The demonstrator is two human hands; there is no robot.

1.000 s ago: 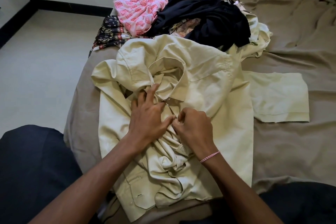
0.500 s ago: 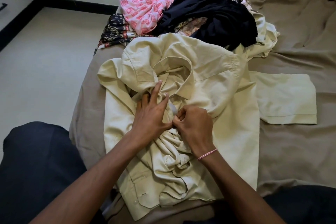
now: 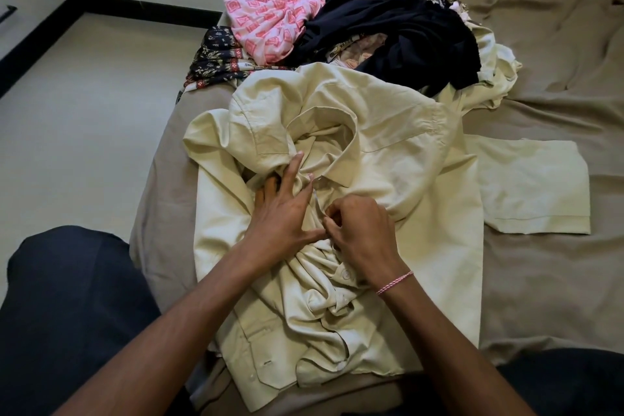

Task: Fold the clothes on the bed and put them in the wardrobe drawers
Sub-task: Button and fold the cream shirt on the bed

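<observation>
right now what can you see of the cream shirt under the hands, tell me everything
The cream shirt is a pale, cotton-looking button-up with a collar and small pale buttons. It lies unfolded on the brown bed sheet, front bunched and creased, one short sleeve spread flat to the right. The left hand presses on it below the collar with fingers spread; the right hand pinches fabric at the front opening. Its far edge meets the pile of clothes.
</observation>
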